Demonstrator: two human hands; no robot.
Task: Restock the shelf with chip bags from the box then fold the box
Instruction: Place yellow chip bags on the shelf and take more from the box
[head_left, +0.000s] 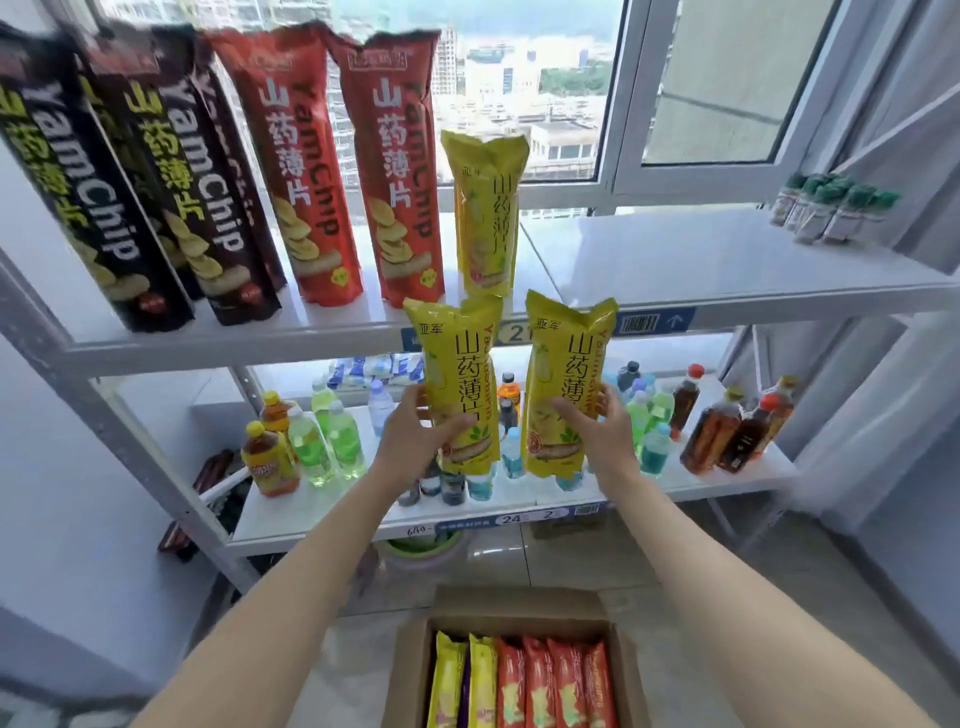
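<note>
While the box (519, 618) sits open, hands hold yellow bags (460, 384).

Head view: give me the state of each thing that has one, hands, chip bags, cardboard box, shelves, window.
Left hand: gripping a yellow chip bag, upright, below top shelf level.
Right hand: gripping a second yellow bag, upright.
Third yellow bag: standing on the white top shelf.
Red bags: standing shelved.
Black bags: standing shelved.
Brown cardboard box: open, unfolded, bags remaining inside.
Window: swung open.
</note>
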